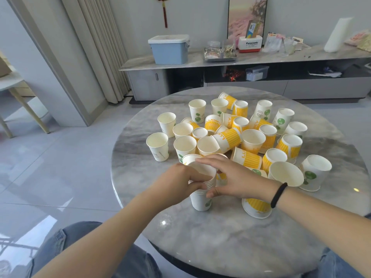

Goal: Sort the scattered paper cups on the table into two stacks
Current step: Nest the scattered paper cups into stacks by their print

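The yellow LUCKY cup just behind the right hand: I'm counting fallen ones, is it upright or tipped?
Tipped. The yellow LUCKY cup lies on its side on the table, lettering running sideways along its wall.

A single head-worn camera looks forward and down over the round table (220, 247) from its near edge, close enough that both forearms enter from the bottom corners. The wide lens bends straight lines toward the edges. It faces a low cabinet (261, 85) along the far wall, with curtains (96, 47) at upper left and tiled floor on the left.
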A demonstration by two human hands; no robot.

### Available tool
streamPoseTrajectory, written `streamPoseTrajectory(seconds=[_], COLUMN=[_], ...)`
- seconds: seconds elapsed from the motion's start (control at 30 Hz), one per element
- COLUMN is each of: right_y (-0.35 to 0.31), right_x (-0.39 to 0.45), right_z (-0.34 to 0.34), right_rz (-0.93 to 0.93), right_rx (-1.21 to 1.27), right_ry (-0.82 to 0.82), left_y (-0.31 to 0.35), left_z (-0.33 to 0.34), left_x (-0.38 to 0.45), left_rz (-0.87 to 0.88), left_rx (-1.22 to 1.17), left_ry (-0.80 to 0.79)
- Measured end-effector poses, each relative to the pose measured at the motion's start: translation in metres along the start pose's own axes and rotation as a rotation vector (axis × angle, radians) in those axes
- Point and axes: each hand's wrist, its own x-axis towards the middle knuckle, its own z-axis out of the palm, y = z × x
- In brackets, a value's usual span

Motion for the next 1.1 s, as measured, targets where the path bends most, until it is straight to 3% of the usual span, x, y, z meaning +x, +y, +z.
streamPoseTrajectory(seconds=[0.1, 0.23, 0.33, 0.43, 0.77, 0.87, 1.03, 1.1], right_y=[0.003, 0.001, 0.001, 0.002, 0.005, 0.001, -0.002, -0.002], right_x=[0.002, 0.006, 0.009, 0.010, 0.012, 0.009, 0.005, 0.004], right_z=[0.001, 0.005, 0.008, 0.007, 0.006, 0.007, 0.011, 0.013], right_rz=[-0.017, -0.025, -0.004, 0.018, 0.070, 0.071, 0.144, 0.164], right_rx=[-0.023, -0.051, -0.035, -0.007, 0.032, 0.097, 0.156, 0.183], right_ry=[0.007, 0.024, 0.031, 0.026, 0.053, 0.079, 0.082, 0.091], left_y=[0.001, -0.012, -0.043, -0.067, -0.065, -0.052, -0.019, -0.005], left_z=[-0.014, -0.032, -0.031, -0.021, -0.027, -0.045, -0.075, -0.085], left_x=[0.004, 0.024, 0.052, 0.074, 0.083, 0.067, 0.030, 0.019], left_rz=[-0.047, -0.181, -0.338, -0.410, -0.390, -0.354, -0.231, -0.159], left_rx=[-0.148, -0.331, -0.124, 0.060, 0.081, 0.054, -0.128, -0.270], left_ry=[0.023, 0.184, 0.308, 0.256, 0.093, 0.175, 0.448, 0.420])
